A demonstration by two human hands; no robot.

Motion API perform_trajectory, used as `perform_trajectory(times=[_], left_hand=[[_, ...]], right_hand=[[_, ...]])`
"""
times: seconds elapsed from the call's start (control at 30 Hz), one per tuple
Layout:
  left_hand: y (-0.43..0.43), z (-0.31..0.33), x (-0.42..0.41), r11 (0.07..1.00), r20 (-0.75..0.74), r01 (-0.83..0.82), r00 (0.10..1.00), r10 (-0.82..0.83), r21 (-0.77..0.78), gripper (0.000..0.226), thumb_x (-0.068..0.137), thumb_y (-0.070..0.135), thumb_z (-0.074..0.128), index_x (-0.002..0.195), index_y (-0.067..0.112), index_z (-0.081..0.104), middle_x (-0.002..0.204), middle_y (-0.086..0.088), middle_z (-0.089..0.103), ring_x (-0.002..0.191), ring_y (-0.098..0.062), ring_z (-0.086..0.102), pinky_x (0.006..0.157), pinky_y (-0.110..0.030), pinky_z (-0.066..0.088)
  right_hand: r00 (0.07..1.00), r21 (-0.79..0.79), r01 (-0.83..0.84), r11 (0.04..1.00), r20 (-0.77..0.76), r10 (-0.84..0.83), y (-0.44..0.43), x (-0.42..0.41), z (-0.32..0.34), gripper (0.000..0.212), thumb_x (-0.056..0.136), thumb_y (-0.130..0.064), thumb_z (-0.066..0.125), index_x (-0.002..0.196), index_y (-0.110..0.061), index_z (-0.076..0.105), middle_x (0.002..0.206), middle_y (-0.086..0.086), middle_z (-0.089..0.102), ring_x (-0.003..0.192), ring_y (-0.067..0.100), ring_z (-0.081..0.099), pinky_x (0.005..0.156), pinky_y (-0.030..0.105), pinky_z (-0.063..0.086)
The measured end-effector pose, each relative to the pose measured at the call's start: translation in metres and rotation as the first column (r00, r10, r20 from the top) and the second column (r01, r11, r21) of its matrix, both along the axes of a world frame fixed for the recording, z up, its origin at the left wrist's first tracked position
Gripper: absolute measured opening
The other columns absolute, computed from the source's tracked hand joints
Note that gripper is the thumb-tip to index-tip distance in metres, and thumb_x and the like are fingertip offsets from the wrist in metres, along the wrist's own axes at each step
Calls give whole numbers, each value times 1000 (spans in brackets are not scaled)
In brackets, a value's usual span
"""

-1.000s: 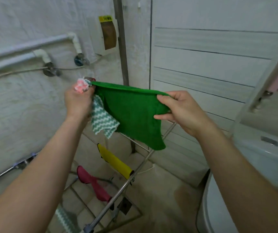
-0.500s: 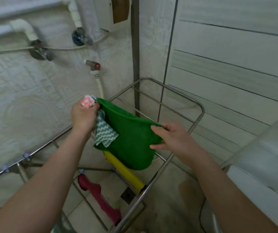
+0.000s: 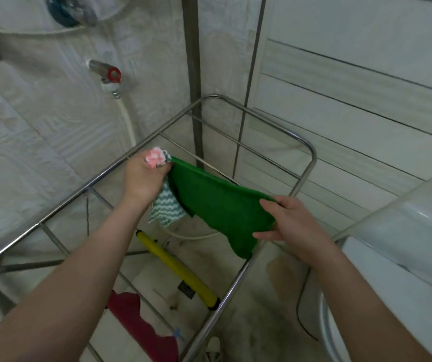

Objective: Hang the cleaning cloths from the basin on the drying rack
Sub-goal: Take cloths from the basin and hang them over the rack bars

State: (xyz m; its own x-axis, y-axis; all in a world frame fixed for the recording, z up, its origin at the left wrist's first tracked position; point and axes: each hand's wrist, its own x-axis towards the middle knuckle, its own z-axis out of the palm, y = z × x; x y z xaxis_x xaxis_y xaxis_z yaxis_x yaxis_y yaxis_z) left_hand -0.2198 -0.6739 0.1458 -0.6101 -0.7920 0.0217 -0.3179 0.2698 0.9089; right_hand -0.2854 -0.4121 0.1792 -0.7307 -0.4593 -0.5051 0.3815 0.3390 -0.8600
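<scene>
A green cloth (image 3: 220,205) is stretched between my hands over the metal drying rack (image 3: 306,163). My left hand (image 3: 145,178) pinches its left corner and also grips a pink-and-white cloth (image 3: 154,156) and a teal zigzag cloth (image 3: 166,209) that dangles below. My right hand (image 3: 288,223) holds the green cloth's right edge close to the rack's right rail. A yellow cloth (image 3: 178,270) and a dark red cloth (image 3: 136,322) hang on lower rungs. The basin is not in view.
The rack stands in a tiled corner. A tap with a red knob (image 3: 105,73) and a white hose (image 3: 128,124) are on the left wall. A white fixture (image 3: 392,257) sits at the right. A floor drain (image 3: 187,290) shows below the rack.
Both hands have lowered the green cloth from chest height down to the rack's top rungs, and my view has tipped downward. The grip on all cloths is the same.
</scene>
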Motion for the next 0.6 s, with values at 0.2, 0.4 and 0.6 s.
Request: perform_trajectory(times=[0.2,0.4,0.6], left_hand=[[7,-3,-60,991,121,34,992,-18,-130,13,77,15,73,86,7,71,90,-16,71,83,-25,65,68,-28,44],[11,-34,-73,987,275,158,949,-156,16,21,74,7,72,94,10,69,91,-12,69,89,-24,65,74,-28,45],[-25,-38,-17,969,565,145,825,-8,-198,25,80,33,67,73,11,58,72,-12,56,75,-31,60,61,-29,36]], right_hand=[[978,116,166,979,-147,-149,-4,-36,-28,20,98,-17,48,81,-16,59,96,9,62,85,19,63,68,35,61],[828,528,108,843,-517,217,-12,-32,-79,37,89,-18,58,126,-14,52,117,9,57,97,24,58,82,35,50],[731,602,74,795,-575,368,-1,-9,-88,17,88,-33,61,98,-21,64,93,1,54,85,18,56,68,26,38]])
